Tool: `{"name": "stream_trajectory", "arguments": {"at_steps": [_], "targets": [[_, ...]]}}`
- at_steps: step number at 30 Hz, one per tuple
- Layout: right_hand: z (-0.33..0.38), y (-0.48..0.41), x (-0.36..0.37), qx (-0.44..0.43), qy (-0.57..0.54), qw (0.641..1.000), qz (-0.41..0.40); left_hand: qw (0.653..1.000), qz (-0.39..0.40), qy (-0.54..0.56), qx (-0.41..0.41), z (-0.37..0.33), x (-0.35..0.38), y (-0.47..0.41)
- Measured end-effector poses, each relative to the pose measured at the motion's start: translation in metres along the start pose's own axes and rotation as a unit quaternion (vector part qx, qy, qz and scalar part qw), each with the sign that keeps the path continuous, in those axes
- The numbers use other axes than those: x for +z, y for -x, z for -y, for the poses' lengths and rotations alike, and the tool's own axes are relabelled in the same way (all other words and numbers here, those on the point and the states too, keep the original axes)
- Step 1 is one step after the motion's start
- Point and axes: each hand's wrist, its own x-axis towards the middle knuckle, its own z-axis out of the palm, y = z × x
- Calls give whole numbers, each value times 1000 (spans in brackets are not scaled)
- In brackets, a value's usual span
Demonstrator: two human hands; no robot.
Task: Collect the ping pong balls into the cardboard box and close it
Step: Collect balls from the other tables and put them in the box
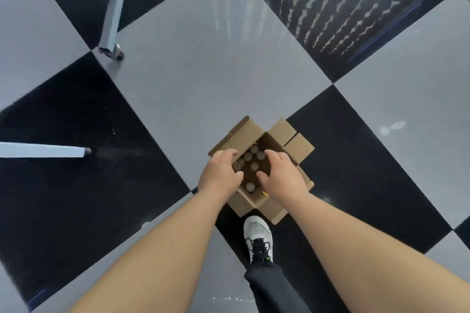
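A brown cardboard box [248, 132] stands open on the checkered floor, its flaps spread outward. Several white ping pong balls [254, 166] lie on its bottom. My left hand [220, 173] hovers over the box's left side, fingers curled downward, covering the left flap. My right hand [282, 174] reaches over the right side, fingers spread above the balls. Whether either hand touches a ball or a flap cannot be told. Both forearms stretch in from the bottom of the view.
A white sneaker [258, 236] on a dark trouser leg stands just in front of the box. Grey metal furniture legs, one with a caster [115, 49], stand at upper left, and another leg [43, 150] at left. A dark reflective patch [335, 7] lies at upper right.
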Motion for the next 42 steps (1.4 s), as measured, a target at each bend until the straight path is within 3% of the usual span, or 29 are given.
{"name": "stream_trajectory", "arguments": {"at_steps": [4, 8, 13, 16, 23, 28, 33, 39, 42], "targets": [[95, 47, -57, -72, 6, 997, -16, 998, -41, -42, 23, -13, -98, 57], [226, 108, -129, -173, 27, 983, -50, 986, -159, -15, 47, -20, -228, 139], [399, 234, -202, -298, 29, 943, -144, 937, -337, 58, 73, 9, -397, 291], [501, 330, -203, -371, 28, 913, -167, 905, -417, 67, 51, 67, -479, 404], [679, 526, -120, -522, 52, 838, -151, 834, -552, -1, -14, 220, -635, 648], [774, 602, -61, -548, 67, 820, -149, 795, -604, -14, -49, 318, -696, 753], [868, 631, -7, -577, 82, 798, -156, 790, -610, 2, -59, 408, -734, 777], [1011, 618, 74, -580, 84, 797, -144, 789, -609, 27, -72, 526, -820, 763], [1099, 615, 123, -564, 70, 813, -124, 796, -599, 45, -78, 581, -885, 750]]}}
